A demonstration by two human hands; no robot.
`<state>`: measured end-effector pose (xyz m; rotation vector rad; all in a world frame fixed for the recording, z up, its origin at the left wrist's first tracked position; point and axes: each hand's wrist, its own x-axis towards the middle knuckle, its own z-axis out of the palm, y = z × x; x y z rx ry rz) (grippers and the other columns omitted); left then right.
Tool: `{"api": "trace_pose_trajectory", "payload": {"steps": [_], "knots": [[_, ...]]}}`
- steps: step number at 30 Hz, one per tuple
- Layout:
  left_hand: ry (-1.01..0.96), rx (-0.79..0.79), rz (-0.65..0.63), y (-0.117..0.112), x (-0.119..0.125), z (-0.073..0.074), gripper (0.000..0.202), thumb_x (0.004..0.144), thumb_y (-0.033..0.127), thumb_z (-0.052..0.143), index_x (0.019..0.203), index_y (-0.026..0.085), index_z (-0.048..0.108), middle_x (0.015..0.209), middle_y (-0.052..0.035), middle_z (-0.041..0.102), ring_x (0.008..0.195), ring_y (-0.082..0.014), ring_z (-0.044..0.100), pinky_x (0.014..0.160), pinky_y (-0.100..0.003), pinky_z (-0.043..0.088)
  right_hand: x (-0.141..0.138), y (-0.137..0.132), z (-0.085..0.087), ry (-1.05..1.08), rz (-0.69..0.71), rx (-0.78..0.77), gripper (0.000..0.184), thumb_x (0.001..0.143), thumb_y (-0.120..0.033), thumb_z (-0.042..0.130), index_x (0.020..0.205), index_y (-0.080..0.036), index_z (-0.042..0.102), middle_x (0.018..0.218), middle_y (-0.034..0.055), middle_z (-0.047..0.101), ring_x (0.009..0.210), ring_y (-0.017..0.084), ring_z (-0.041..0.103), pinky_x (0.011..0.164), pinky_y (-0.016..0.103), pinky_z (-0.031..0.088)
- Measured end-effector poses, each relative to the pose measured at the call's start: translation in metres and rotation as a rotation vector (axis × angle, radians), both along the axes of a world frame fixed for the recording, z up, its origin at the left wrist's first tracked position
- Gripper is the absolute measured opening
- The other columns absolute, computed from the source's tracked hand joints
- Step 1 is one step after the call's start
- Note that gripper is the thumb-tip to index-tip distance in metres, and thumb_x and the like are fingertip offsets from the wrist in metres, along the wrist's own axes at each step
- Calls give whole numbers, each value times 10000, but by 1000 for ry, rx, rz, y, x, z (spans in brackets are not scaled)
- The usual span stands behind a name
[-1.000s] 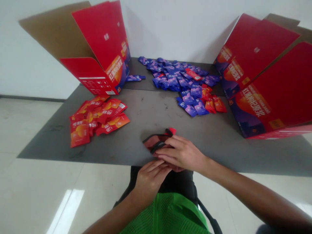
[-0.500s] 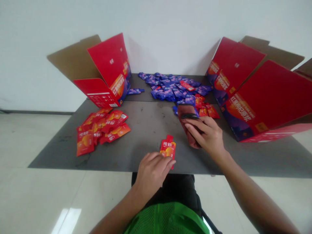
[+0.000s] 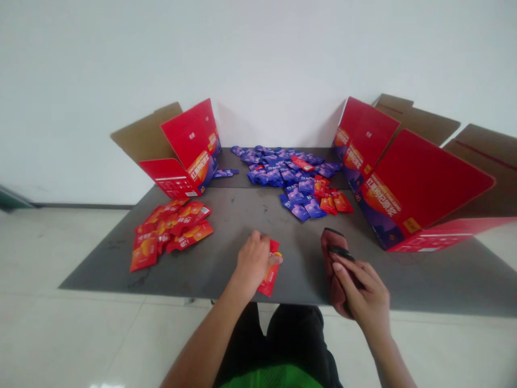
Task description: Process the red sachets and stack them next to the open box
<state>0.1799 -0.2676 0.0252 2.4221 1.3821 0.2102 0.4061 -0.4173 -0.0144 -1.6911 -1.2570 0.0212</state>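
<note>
"So, where is the left hand [image 3: 255,261] now?"

"At the near side of the grey table [image 3: 242,215], over a single red sachet [image 3: 268,284] with orange print. Its fingers are bunched together above the upper part, and the thumb lies across the front."

"Is it gripping the sachet?"

"I cannot tell. The hand covers the upper part, so it could be pinching or only touching. The lower end shows, slanting toward the table's front edge."

"And the right hand [image 3: 365,293]?"

"That one is narrow, thumb and fingers closed on a brownish-red pouch [image 3: 335,291] by its black band [image 3: 341,252]. The pouch slants at the front edge, its lower end in front of the tabletop's edge, well apart from the sachet."

"What lies around them?"

"On the left, a loose pile of red sachets [image 3: 173,223] in front of an open red box [image 3: 188,129], its flaps raised. Toward the back, a heap of purple sachets [image 3: 272,175], with one red sachet lying on top of it. A few red-orange sachets [image 3: 341,202] sit against the heap's right side, near a second open box [image 3: 424,183]."

"Any stray ones?"

"Yes, one purple sachet [image 3: 225,173] just beside the left box. Behind it all stands a white wall [image 3: 274,64]."
</note>
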Motion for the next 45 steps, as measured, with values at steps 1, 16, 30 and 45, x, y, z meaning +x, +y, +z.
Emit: {"api": "trace_pose_trajectory", "payload": {"steps": [1, 16, 30, 45], "knots": [[-38, -47, 6, 2, -1, 0, 460, 861, 438, 793, 1205, 155, 677, 1180, -145, 609, 1121, -323, 642, 927, -385, 515, 0, 0, -1, 17, -5, 6, 283, 948, -457, 690, 1184, -322, 767, 1038, 19, 701, 913, 172, 668, 817, 304, 501], [-489, -205, -24, 28, -23, 6, 251, 899, 416, 713, 833, 173, 701, 757, 22, 599, 685, -129, 569, 621, -231, 418, 1, 4, -3, 70, 28, -35, 333, 948, -528, 653, 1185, -328, 772, 1063, 27, 715, 977, 194, 680, 877, 317, 501], [-609, 528, -293, -67, -81, -27, 132, 958, 210, 719, 1048, 295, 766, 882, 4, 694, 830, -149, 607, 760, -291, 503, 2, 7, -3, 78, 41, -68, 335, 934, -529, 676, 1184, -327, 771, 1102, 28, 727, 1012, 204, 678, 922, 343, 496], [-309, 473, -334, -81, -90, -47, 272, 1012, 236, 610, 1275, 217, 679, 1261, -96, 718, 1274, -291, 617, 1036, -499, 538, 2, 13, 8, -30, 100, -166, 338, 957, -536, 640, 1160, -306, 782, 1075, 54, 739, 982, 218, 688, 870, 359, 530]]}}
